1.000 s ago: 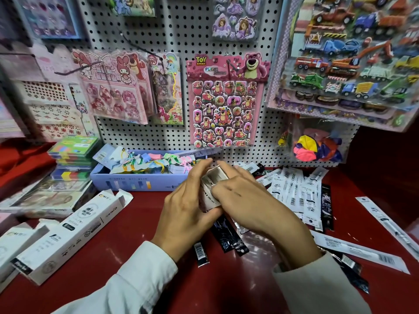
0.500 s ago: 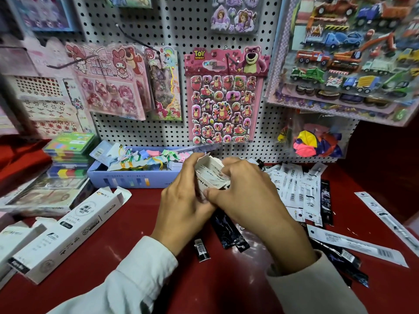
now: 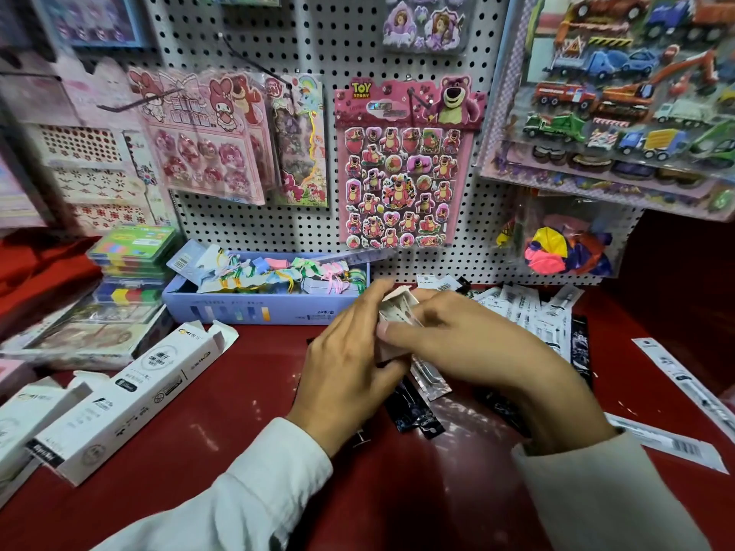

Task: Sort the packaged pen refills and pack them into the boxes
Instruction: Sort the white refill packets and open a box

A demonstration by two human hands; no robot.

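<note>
Red counter [image 3: 238, 391]: fingers [image 3: 401, 332] around refill bundle [image 3: 397, 308].

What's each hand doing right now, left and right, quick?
Left hand: fingers curled round a bundle of packaged refills, holding it.
Right hand: fingers pinching the same bundle from the other side.

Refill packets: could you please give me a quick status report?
Both hands, left and right, grip one refill bundle. White box open, unfilled. Loose packets behind.

White refill packets [image 3: 399, 312] bunched upright; white boxes [image 3: 131, 395] lie open-ended, left.
</note>
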